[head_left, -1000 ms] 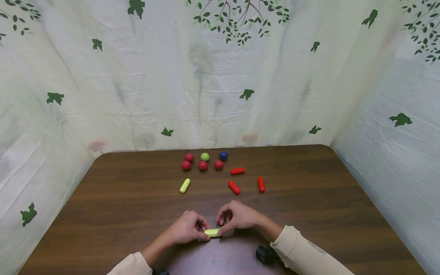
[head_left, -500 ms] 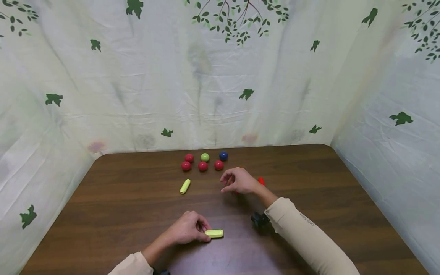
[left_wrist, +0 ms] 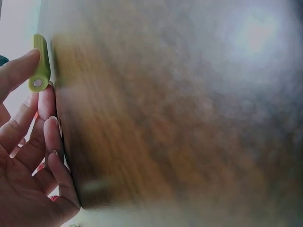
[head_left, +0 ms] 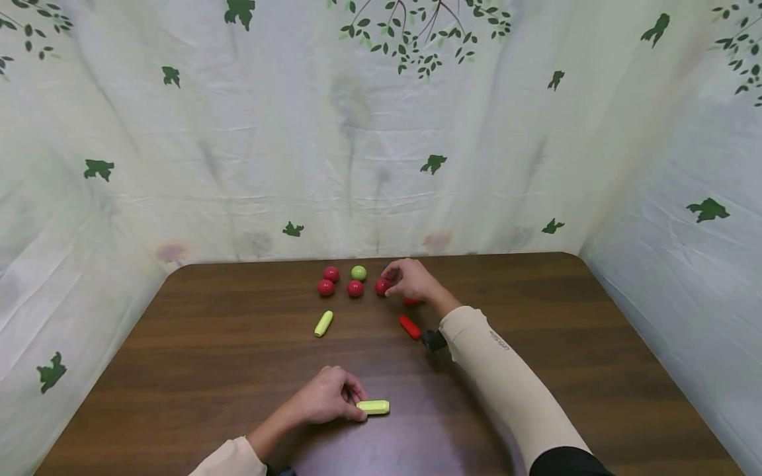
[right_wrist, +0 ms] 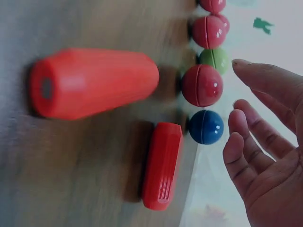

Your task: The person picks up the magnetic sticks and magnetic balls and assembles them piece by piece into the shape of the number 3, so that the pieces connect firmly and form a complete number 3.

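My left hand pinches one end of a yellow-green ribbed rod between thumb and index finger, close to the table's front. In the left wrist view that rod shows a pale round spot in its end. My right hand hovers at the ball group, fingers parted and loosely bent, holding nothing. Nearest to it are a red ball and a blue ball, both apart from the fingers in the right wrist view. From the head view, the hand covers most of the blue ball.
Left of the right hand are more red balls and a green ball. A second yellow-green rod lies in front of them. Red rods lie under and near the right forearm, partly hidden. A leaf-printed cloth hangs behind the table.
My right hand has let go of the yellow-green rod and moved forward, over the red rods, to the balls. The left hand keeps its pinch in the same place.
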`<state>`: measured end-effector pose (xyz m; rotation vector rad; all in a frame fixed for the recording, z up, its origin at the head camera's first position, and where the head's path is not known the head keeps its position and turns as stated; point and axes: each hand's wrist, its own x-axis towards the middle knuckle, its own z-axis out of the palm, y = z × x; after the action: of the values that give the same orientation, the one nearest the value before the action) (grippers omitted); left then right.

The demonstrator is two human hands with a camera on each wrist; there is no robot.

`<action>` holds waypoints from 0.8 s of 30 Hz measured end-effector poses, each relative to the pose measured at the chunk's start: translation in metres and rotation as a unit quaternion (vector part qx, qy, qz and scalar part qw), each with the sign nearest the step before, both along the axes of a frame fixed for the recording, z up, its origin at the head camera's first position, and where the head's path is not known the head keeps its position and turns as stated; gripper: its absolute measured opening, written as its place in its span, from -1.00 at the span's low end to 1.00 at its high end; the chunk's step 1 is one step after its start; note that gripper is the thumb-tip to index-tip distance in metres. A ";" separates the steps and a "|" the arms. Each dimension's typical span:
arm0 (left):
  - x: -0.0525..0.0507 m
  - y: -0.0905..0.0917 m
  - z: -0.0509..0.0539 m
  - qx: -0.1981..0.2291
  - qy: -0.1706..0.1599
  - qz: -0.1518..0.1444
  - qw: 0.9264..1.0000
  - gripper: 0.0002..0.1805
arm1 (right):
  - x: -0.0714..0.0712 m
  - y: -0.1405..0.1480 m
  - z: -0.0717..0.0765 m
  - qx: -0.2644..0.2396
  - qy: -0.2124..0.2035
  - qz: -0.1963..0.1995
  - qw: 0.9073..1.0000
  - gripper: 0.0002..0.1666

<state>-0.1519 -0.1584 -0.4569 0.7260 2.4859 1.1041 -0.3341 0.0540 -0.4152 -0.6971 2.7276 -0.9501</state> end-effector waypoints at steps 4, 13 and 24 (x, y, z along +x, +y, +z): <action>0.000 0.000 0.000 -0.002 0.001 -0.001 1.000 -0.83 | -0.008 -0.005 -0.001 0.004 -0.011 -0.008 1.000 -0.63; 0.000 0.001 0.002 -0.002 0.000 -0.002 1.000 -0.83 | -0.017 -0.013 -0.008 0.011 -0.027 -0.001 1.000 -0.57; 0.000 0.001 0.002 0.000 -0.001 -0.006 1.000 -0.83 | -0.021 -0.017 -0.010 0.059 -0.045 0.032 0.997 -0.67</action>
<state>-0.1518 -0.1577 -0.4553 0.7390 2.4759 1.1000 -0.3551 0.0367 -0.4249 -0.6973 2.6407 -0.7798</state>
